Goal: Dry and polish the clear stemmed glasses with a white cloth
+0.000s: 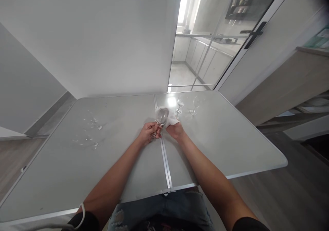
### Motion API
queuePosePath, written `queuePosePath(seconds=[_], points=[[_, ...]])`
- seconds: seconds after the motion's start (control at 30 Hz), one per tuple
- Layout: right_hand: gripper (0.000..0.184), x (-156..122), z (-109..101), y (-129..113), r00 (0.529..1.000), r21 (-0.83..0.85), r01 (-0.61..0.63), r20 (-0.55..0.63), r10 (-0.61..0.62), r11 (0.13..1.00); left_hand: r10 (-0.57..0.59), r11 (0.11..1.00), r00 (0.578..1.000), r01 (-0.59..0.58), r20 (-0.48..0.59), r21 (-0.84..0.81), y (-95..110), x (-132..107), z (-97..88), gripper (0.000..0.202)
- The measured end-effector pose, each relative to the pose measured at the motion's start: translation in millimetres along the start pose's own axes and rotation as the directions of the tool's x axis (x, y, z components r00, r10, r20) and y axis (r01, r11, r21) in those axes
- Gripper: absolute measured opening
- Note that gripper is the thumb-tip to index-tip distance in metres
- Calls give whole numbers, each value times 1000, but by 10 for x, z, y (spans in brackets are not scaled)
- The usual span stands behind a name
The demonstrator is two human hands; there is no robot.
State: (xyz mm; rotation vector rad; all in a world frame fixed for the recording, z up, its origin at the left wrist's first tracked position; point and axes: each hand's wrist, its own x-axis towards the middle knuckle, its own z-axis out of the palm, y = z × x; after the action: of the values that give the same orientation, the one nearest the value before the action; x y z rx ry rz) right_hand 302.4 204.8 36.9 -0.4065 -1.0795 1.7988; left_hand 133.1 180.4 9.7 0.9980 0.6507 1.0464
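Note:
My left hand [149,132] is closed round the stem of a clear wine glass [161,117], which it holds tilted above the grey folding table [123,155]. My right hand [175,130] grips a white cloth [171,120] that presses against the bowl of that glass. Both hands meet over the table's centre seam.
Two more wine glasses [180,105] [195,106] stand upright just beyond my hands. Further glasses [89,135] lie or stand on the left half of the table. A white wall is behind, a glass door [205,52] at the back right, and a wooden counter [295,83] to the right.

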Motion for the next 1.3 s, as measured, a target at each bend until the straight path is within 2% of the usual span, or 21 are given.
queuePosePath(seconds=[0.07,0.17,0.27,0.33,0.4,0.47,0.53,0.57,0.6,0.67,0.73,0.8,0.87,0.93,1.0,1.07,1.13,1.2,1.3], points=[[25,-1,-7,0,1000,-10,-1,-13,1,1000,-19,1000,1000,19,4,-17,12,0,6,43],[27,29,12,39,989,-77,52,-136,-62,996,110,987,989,-96,-100,128,-7,16,35,41],[42,62,42,88,932,-204,156,-295,-213,966,220,941,956,-156,-192,299,-34,29,62,41],[48,58,54,89,905,-256,182,-334,-264,949,212,938,959,-147,-186,314,-37,23,62,42],[46,31,56,55,934,-220,140,-294,-203,965,147,962,984,-118,-101,247,-26,5,48,43],[42,-3,47,3,974,-133,75,-202,-101,988,34,990,999,-38,37,138,-7,-20,30,43],[44,-24,33,-38,992,-60,35,-119,-42,998,-65,997,987,58,147,51,10,-40,16,43],[47,-27,27,-48,995,-44,28,-93,-32,999,-86,996,982,81,169,35,14,-44,14,43],[48,-24,22,-49,997,-45,25,-78,-28,999,-76,997,984,71,162,36,15,-42,14,43],[49,-8,20,-34,993,-98,52,-100,-62,994,24,995,997,-31,74,99,4,-27,21,43],[47,6,27,-10,965,-239,143,-183,-190,960,151,966,987,-135,-57,222,-16,-8,33,42],[51,2,31,6,900,-453,240,-228,-372,858,242,916,956,-169,-167,364,-31,-1,42,37],[56,-18,21,9,857,-673,283,-143,-496,683,320,843,924,-176,-211,508,-35,-13,43,28],[51,-42,-11,11,860,-839,281,5,-510,466,396,745,899,-196,-187,638,-28,-39,38,19],[38,-54,-56,18,883,-929,262,121,-453,263,447,642,883,-208,-140,738,-16,-65,33,16],[31,-55,-95,24,900,-959,253,184,-395,128,474,568,873,-203,-115,798,-5,-81,30,17],[32,-51,-112,20,906,-961,271,235,-353,56,486,549,866,-194,-122,813,0,-85,31,16],[34,-50,-100,4,904,-958,286,265,-336,14,489,575,859,-186,-152,797,-3,-80,29,14],[36,-53,-50,-22,902,-962,274,254,-348,8,488,613,851,-177,-194,770,-18,-67,11,11]])
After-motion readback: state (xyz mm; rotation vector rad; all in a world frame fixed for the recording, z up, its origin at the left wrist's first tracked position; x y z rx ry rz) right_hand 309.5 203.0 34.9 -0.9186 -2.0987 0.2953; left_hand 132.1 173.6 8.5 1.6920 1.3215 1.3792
